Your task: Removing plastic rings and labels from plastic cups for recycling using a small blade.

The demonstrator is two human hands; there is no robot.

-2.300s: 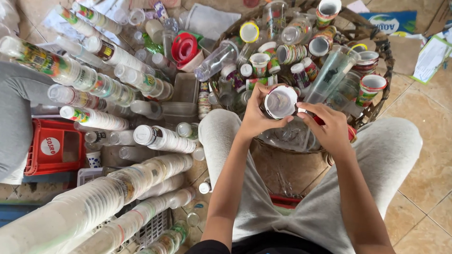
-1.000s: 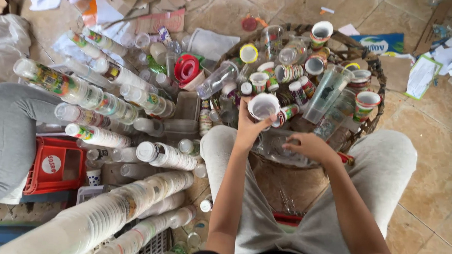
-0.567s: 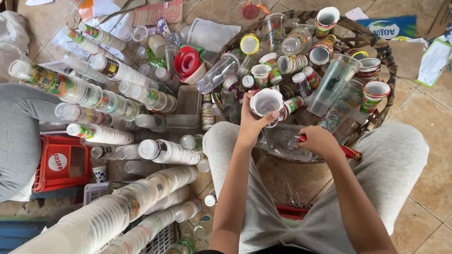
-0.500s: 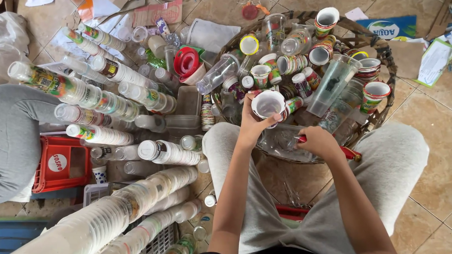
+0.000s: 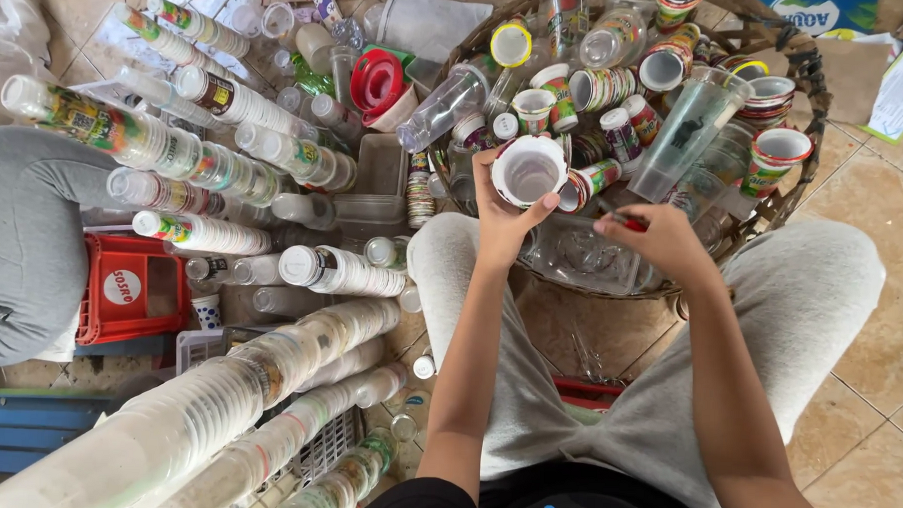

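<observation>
1. Two hands are seen over the woven basket [image 5: 815,101], which sits on the floor between the person's knees.
2. A small white plastic cup [image 5: 529,170] is held up by the left hand [image 5: 501,214], just above the near rim of the basket. The fingers are wrapped around its side and the thumb is pressed on its edge, so the open mouth is turned up and can be looked into.
3. A thin red thing [image 5: 621,219] is pinched in the right hand [image 5: 660,241], just beside the cup and still over the basket. What it is cannot be told, as most of it is hidden by the closed fingers.
4. Many more loose cups are piled inside the basket, close by, so they can be picked easily.
5. Long stacks of cups [image 5: 216,416] are laid on their sides to the left of the basket, one cup pushed into the next so less room is used.
6. A red crate [image 5: 130,295] is set left of the basket, beyond those stacks.
</observation>
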